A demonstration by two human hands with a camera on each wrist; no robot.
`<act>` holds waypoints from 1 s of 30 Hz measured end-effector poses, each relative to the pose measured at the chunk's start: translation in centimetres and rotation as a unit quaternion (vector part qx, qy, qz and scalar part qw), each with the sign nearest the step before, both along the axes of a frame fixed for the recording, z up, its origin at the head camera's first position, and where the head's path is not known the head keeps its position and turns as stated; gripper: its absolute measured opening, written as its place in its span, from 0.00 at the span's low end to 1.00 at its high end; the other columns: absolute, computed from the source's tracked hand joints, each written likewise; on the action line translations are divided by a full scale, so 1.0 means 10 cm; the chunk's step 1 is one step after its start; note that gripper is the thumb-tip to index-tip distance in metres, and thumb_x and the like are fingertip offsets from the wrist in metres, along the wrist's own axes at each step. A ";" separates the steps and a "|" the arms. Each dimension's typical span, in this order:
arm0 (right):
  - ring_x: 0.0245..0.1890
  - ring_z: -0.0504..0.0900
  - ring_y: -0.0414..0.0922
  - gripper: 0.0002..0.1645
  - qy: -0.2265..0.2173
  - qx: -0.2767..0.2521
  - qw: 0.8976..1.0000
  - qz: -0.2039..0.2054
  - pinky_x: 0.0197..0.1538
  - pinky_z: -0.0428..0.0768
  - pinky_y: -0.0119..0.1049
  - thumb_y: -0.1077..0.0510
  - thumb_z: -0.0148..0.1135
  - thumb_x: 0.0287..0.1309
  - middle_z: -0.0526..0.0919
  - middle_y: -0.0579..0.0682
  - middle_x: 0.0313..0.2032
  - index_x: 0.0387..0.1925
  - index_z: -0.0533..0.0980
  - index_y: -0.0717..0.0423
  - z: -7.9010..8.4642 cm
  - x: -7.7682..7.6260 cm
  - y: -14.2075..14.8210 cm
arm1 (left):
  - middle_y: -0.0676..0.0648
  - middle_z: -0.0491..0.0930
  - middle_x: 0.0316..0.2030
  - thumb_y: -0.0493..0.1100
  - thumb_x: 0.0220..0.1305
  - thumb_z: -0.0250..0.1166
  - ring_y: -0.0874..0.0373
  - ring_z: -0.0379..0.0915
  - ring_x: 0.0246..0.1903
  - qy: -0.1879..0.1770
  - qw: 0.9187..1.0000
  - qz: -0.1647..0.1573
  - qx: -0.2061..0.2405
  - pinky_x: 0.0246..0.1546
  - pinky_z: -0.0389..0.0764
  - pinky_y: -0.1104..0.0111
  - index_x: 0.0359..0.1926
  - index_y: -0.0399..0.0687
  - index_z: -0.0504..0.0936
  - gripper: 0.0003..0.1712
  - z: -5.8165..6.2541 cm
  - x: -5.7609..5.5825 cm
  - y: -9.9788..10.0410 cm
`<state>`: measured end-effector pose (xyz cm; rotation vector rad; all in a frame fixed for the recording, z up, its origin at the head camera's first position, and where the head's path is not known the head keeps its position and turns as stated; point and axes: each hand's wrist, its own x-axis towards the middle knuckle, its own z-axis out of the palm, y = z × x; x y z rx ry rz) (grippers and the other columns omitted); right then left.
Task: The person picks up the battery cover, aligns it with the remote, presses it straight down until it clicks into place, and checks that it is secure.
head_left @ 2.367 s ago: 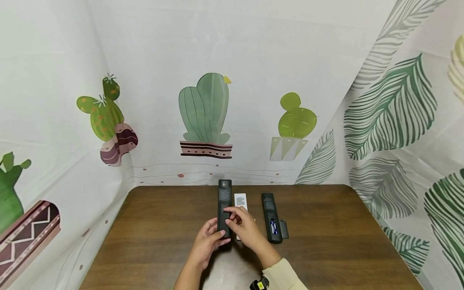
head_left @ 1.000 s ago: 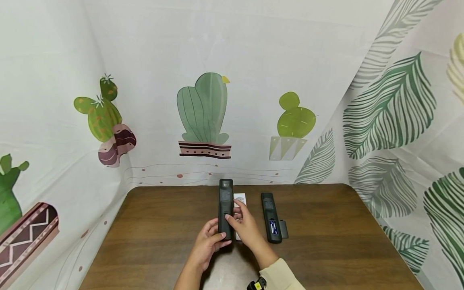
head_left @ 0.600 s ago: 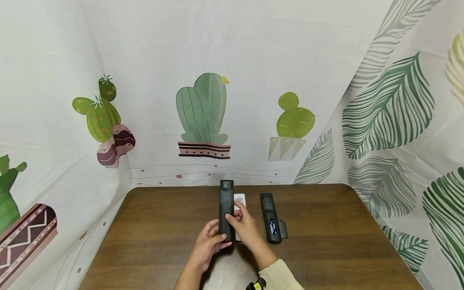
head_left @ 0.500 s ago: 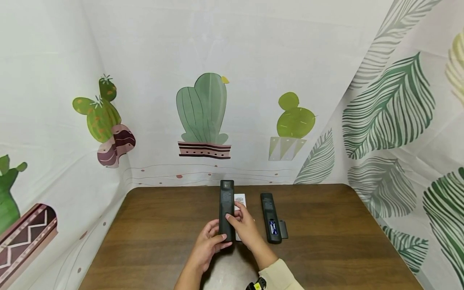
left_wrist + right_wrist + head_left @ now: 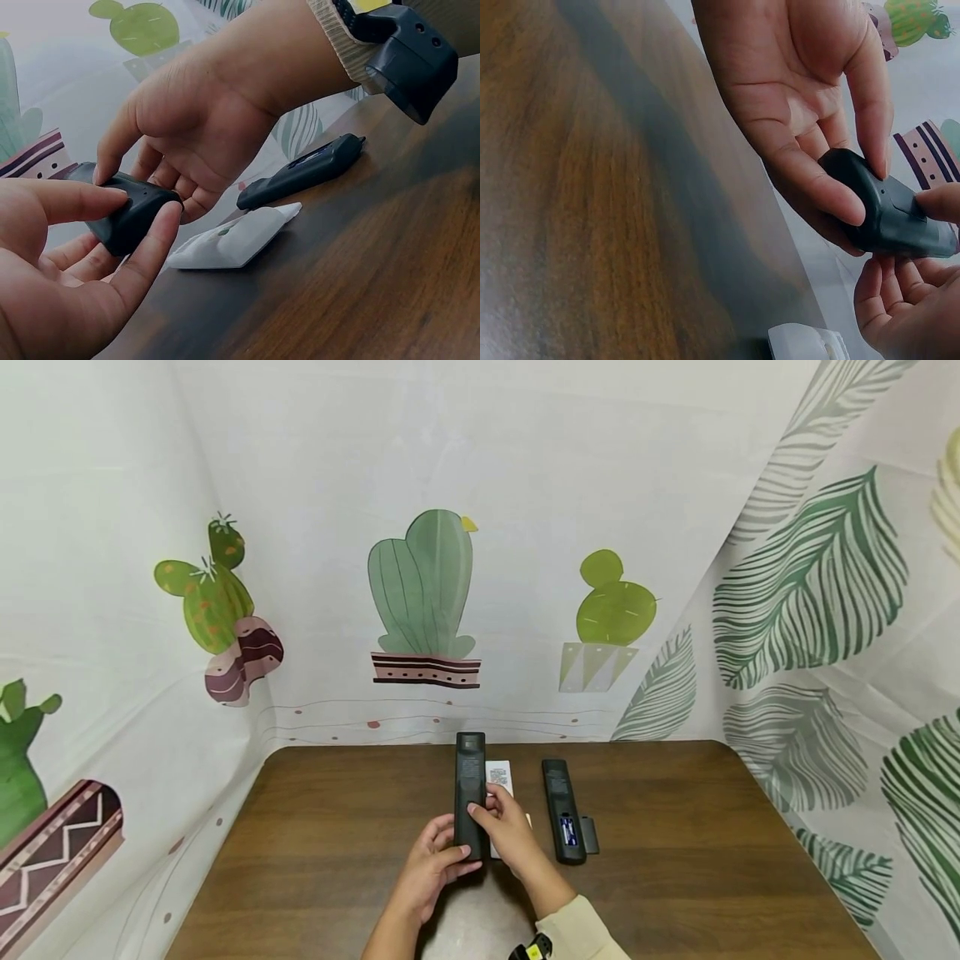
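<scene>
A black remote control (image 5: 471, 768) is held back side up, raised off the table. My left hand (image 5: 423, 864) grips its near end, the thumb on the back and fingers underneath. My right hand (image 5: 512, 833) holds the remote's right side, its thumb resting on the back at the middle, its other fingers along the far side. In the left wrist view, the near end of the remote (image 5: 135, 225) sits between both hands. A white remote-like device (image 5: 232, 244) lies on the table, partly hidden by the right hand in the head view.
A second black remote (image 5: 557, 789) lies to the right, its compartment open with a blue battery (image 5: 568, 832) inside. A loose dark cover (image 5: 590, 836) lies against it. The wooden table (image 5: 697, 860) ends at a patterned cloth wall (image 5: 517, 610).
My right fingertips, earlier at the back's middle, have slid to the remote's right side, while the thumb stays on the back. The notch seen there no longer shows. The remote has shifted slightly right.
</scene>
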<state>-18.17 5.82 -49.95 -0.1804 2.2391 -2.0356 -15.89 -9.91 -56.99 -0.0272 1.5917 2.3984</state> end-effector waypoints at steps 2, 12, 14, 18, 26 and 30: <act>0.40 0.80 0.44 0.28 -0.001 -0.005 1.000 -0.002 0.47 0.80 0.35 0.60 0.60 0.67 0.83 0.63 0.43 0.64 0.69 0.69 -0.01 0.00 0.00 | 0.45 0.79 0.52 0.27 0.60 0.63 0.49 0.83 0.46 0.000 1.000 0.000 -0.001 0.49 0.86 0.53 0.68 0.35 0.60 0.36 0.00 0.00 0.01; 0.41 0.82 0.46 0.27 0.000 -0.005 1.000 0.000 0.47 0.80 0.37 0.61 0.60 0.67 0.83 0.65 0.43 0.64 0.69 0.69 -0.03 0.00 0.01 | 0.45 0.80 0.52 0.27 0.61 0.62 0.49 0.84 0.46 -0.002 1.000 0.001 0.001 0.49 0.86 0.53 0.68 0.34 0.60 0.35 0.01 0.00 0.02; 0.41 0.82 0.47 0.28 -0.005 -0.003 1.000 -0.001 0.48 0.80 0.38 0.61 0.60 0.67 0.83 0.65 0.43 0.64 0.68 0.69 -0.06 -0.02 0.01 | 0.44 0.79 0.52 0.27 0.61 0.62 0.49 0.84 0.46 -0.003 1.000 0.002 0.001 0.49 0.86 0.53 0.68 0.34 0.60 0.35 0.01 0.01 0.02; 0.40 0.81 0.45 0.30 -0.009 0.010 1.000 -0.005 0.47 0.80 0.37 0.59 0.59 0.68 0.83 0.63 0.43 0.67 0.67 0.68 -0.24 -0.09 0.00 | 0.43 0.79 0.53 0.28 0.61 0.62 0.49 0.83 0.46 -0.004 1.000 0.003 -0.001 0.49 0.86 0.53 0.68 0.35 0.60 0.36 0.01 0.01 0.01; 0.42 0.81 0.43 0.36 -0.001 0.027 1.000 -0.007 0.49 0.79 0.36 0.51 0.61 0.69 0.84 0.59 0.47 0.71 0.65 0.61 -0.42 -0.15 0.02 | 0.45 0.79 0.54 0.29 0.64 0.62 0.52 0.83 0.48 0.001 1.000 0.001 0.001 0.49 0.86 0.56 0.68 0.37 0.60 0.33 0.02 0.00 -0.02; 0.44 0.80 0.43 0.36 -0.002 0.030 1.000 0.000 0.50 0.79 0.37 0.51 0.61 0.68 0.82 0.59 0.49 0.72 0.64 0.58 -0.35 -0.11 0.02 | 0.43 0.77 0.55 0.29 0.64 0.61 0.52 0.82 0.48 -0.001 1.000 0.011 -0.004 0.49 0.86 0.57 0.69 0.36 0.59 0.35 0.05 -0.01 -0.03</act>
